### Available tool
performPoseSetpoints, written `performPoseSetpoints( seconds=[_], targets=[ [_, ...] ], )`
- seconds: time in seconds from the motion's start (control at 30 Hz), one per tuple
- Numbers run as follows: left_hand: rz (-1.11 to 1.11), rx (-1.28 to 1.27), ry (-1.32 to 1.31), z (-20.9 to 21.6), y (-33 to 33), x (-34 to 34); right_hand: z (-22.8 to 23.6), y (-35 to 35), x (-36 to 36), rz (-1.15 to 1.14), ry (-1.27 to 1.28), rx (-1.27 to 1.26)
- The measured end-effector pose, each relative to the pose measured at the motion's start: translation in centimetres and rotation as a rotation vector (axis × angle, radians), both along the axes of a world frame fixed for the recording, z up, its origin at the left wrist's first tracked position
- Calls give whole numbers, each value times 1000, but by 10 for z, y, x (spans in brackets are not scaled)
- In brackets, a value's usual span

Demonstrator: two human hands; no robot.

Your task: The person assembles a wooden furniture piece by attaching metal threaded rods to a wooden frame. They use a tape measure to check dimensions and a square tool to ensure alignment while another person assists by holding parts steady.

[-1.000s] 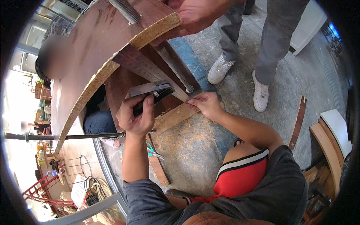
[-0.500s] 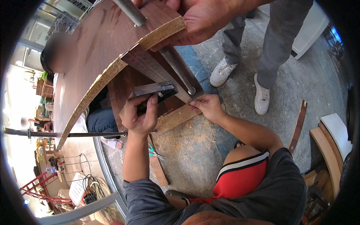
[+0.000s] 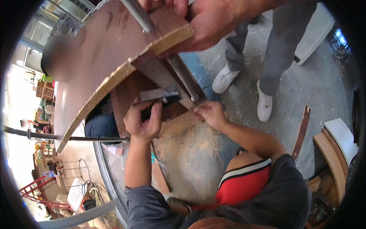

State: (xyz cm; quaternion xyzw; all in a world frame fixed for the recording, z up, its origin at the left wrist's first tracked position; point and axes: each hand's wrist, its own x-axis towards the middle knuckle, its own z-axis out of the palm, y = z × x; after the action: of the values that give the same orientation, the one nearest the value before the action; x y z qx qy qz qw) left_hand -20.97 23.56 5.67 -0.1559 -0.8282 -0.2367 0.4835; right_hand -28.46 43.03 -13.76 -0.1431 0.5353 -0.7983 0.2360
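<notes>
A dark brown wooden piece with a curved, raw-edged top board (image 3: 95, 49) fills the upper left, tilted. Below it, my left hand (image 3: 143, 120) grips a black tool with a silver bar on top (image 3: 158, 94), resembling a staple gun. The tool lies next to the inner upright panel (image 3: 156, 74). My right hand (image 3: 211, 114) pinches the lower corner of the light wooden edge strip (image 3: 179, 124), near the foot of a metal clamp rod (image 3: 183, 78). Another person's large hand (image 3: 207, 28) holds the top board's far right edge.
Someone in grey trousers and white shoes (image 3: 225, 78) stands at the far right. A second person (image 3: 101, 124) is behind the piece on the left. A long clamp bar (image 3: 87, 138) juts left. Scissors (image 3: 156, 158) and a wooden strip (image 3: 160, 177) lie below; curved boards (image 3: 329, 152) are stacked at right.
The wooden piece and the other person's hand have shifted slightly right and down in the picture. My left hand's tool sits a little more level. My right hand keeps its pinch.
</notes>
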Motion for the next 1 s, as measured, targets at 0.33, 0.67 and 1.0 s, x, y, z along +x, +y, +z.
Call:
performPoseSetpoints(
  seconds=[0.33,0.67,1.0],
  targets=[
    [-460,-61,-578,3,-10,68,70,78,-46,170,607,714],
    [-529,79,-1467,-294,23,183,324,71,-11,-532,1497,164],
    [-307,174,-1502,-372,24,218,338,46,-19,-581,1366,68]
  ],
)
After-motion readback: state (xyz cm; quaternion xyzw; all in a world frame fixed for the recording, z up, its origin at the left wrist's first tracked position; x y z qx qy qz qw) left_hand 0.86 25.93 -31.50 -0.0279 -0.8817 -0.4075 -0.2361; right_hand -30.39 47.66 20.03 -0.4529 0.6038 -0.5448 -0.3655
